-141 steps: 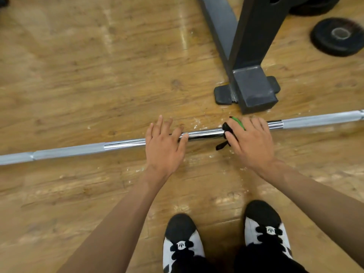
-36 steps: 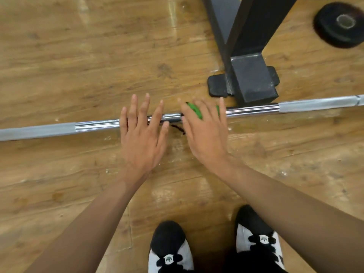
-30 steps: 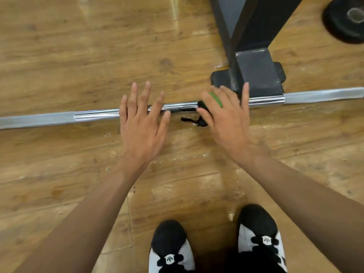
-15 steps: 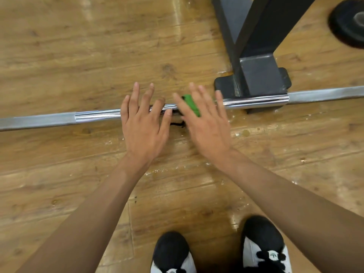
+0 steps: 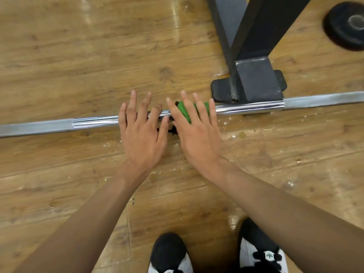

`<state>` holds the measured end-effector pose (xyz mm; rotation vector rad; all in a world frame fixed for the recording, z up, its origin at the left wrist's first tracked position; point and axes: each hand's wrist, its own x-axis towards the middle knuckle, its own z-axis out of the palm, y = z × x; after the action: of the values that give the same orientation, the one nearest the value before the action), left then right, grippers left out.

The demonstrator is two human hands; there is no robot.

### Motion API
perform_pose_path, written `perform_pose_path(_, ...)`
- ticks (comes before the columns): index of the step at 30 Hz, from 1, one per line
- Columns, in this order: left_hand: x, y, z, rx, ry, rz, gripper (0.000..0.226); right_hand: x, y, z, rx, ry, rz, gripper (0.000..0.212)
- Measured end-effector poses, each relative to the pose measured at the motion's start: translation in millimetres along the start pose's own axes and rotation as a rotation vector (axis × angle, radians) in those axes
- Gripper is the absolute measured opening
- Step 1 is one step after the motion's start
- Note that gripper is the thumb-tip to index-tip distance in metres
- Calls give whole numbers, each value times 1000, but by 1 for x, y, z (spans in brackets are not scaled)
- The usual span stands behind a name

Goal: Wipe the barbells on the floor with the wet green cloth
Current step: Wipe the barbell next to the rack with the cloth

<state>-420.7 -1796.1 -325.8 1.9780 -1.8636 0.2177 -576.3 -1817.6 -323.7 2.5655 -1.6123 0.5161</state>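
Barbell: the barbell (image 5: 94, 122) lies on the floor (image 5: 78, 56) and runs left to right across the view, its right end a little farther from the person. The middle stretch is bright and smooth, and the stretches to either side are duller.
Cloth: the green cloth (image 5: 185, 113) lies folded over the bright stretch, near mid-bar, under the right hand. A dark tag (image 5: 173, 131) hangs from it on the near side of the bar, between the two hands.
Right hand: the right hand (image 5: 197, 134) is palm down, with straight, spread fingers (image 5: 198, 109) lying flat across the cloth and pressing it onto the bar. It is not clenched. The thumb is out of sight.
Left hand: the left hand (image 5: 141, 138) is palm down just left of the cloth. Its fingers (image 5: 131, 111) are straight and fanned over the bar, resting on it without curling round it. The thumb tip nearly meets the right hand.
Rack: a dark steel rack (image 5: 254, 81) stands just behind the bar, right of the hands. Whether its foot touches the bar cannot be told.
Plate: a black plate (image 5: 346, 24) lies flat at the far right, well apart from the bar.
Shoes: two black-and-white shoes (image 5: 169, 253) show at the bottom edge, toes pointing toward the bar.
Floor: the boards are worn wood, with pale flecks and a wet sheen near the hands.
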Motion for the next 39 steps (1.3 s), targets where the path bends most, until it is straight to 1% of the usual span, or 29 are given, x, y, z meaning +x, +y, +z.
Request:
perform_pose_path(2, -3, 1, -2, -2, -14, -1, 46, -2, 18, -9, -34, -43, -25, 57)
perform_pose_path(3, -5, 2, -3, -7, -19, -2, 46, -7, 32, -16, -50, -73, 16, 54)
perform_pose_path(5, -9, 3, -6, -7, -20, -2, 45, -22, 68, -30, -74, -107, 151, 52)
perform_pose_path(7, -15, 6, -8, -1, -33, 2, 45, -41, 99, -44, -94, -93, 287, 50)
perform_pose_path(9, -22, 8, -11, 1, -47, -9, 46, -50, 109, -54, -75, -75, 386, 46)
perform_pose_path(11, -31, 10, -14, 10, -52, -9, 47, -44, 91, -55, -33, -90, 425, 43)
perform_pose_path(13, -40, 11, -16, 39, -57, -3, 50, -34, 56, -50, -17, -151, 331, 44)
perform_pose_path(16, -53, 11, -22, 65, -63, 12, 55, -23, 4, -38, 33, -141, 108, 40)
perform_pose_path(18, -64, 12, -26, 61, -75, 27, 56, -28, -2, -37, 23, -139, 8, 40)
perform_pose_path(20, -77, 15, -31, 50, -78, 31, 56, -45, 18, -45, -22, -156, -46, 41)
perform_pose_path(21, -83, 16, -32, 47, -75, 28, 57, -56, 36, -50, -41, -151, -12, 42)
perform_pose_path(22, -88, 16, -33, 50, -75, 24, 57, -67, 55, -56, -60, -141, 64, 42)
perform_pose_path(25, -105, 17, -36, 66, -109, 35, 62, -99, 106, -76, -82, -96, 364, 39)
perform_pose_path(27, -117, 18, -39, 67, -131, 35, 65, -108, 112, -83, -81, -79, 500, 39)
perform_pose_path(28, -124, 20, -40, 67, -136, 31, 66, -108, 103, -84, -79, -84, 526, 40)
perform_pose_path(29, -130, 21, -41, 67, -138, 32, 67, -106, 88, -83, -84, -104, 504, 41)
perform_pose_path(30, -136, 22, -42, 71, -138, 39, 68, -106, 69, -80, -89, -137, 433, 41)
perform_pose_path(32, -147, 22, -43, 85, -135, 58, 69, -104, 21, -71, -27, -190, 231, 40)
perform_pose_path(33, -152, 21, -44, 90, -135, 65, 69, -103, 0, -67, 21, -200, 156, 41)
perform_pose_path(35, -160, 20, -46, 96, -133, 71, 69, -101, -24, -61, 74, -177, 68, 44)
perform_pose_path(37, -169, 22, -49, 92, -135, 75, 66, -108, -16, -62, 72, -153, 1, 42)
perform_pose_path(39, -176, 23, -51, 91, -144, 86, 65, -123, 13, -66, 56, -94, -2, 36)
